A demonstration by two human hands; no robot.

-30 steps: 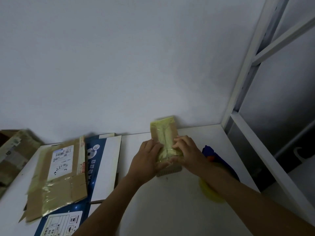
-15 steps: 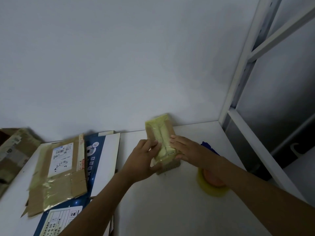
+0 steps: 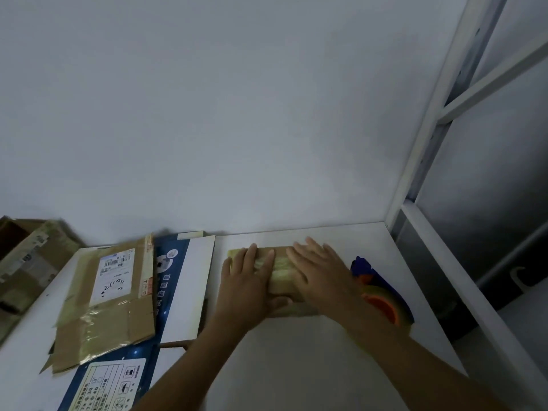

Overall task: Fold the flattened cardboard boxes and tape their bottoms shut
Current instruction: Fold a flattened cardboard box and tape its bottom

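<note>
A small brown cardboard box, wrapped in yellowish tape, lies low on the white table near the wall. My left hand grips its left part, fingers over the top and thumb at the near side. My right hand lies flat on its right part with the fingers spread. Most of the box is hidden under both hands. A blue and orange tape dispenser with a yellowish roll sits just right of my right wrist.
A flattened brown box with a white label lies on a flattened blue and white box at the left. Another taped brown box stands at the far left. A white metal frame borders the table's right side.
The box went from standing tilted in both hands to lying low on the table. My right hand opened flat on top of it. The view shifted slightly.
</note>
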